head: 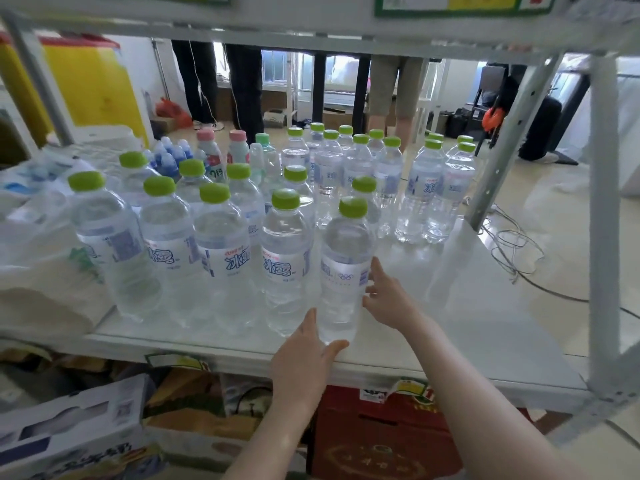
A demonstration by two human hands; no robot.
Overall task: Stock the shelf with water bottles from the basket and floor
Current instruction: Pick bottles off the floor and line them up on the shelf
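Observation:
Several clear water bottles with green caps stand in rows on the white shelf (467, 334). The nearest bottle (344, 268) stands upright at the right end of the front row, close to the shelf's front edge. My left hand (306, 348) cups its base from the front left, thumb and fingers around the bottom. My right hand (388, 296) touches its right side at label height with fingers spread. A second group of bottles (436, 188) stands further back on the right. No basket is in view.
White plastic bags (41, 271) lie on the shelf's left end. Pink-capped bottles (239, 147) and small blue-capped ones (173, 154) stand at the back. Cardboard boxes (374, 434) fill the shelf below. Metal uprights (602, 216) frame the right side. People's legs (242, 91) stand beyond.

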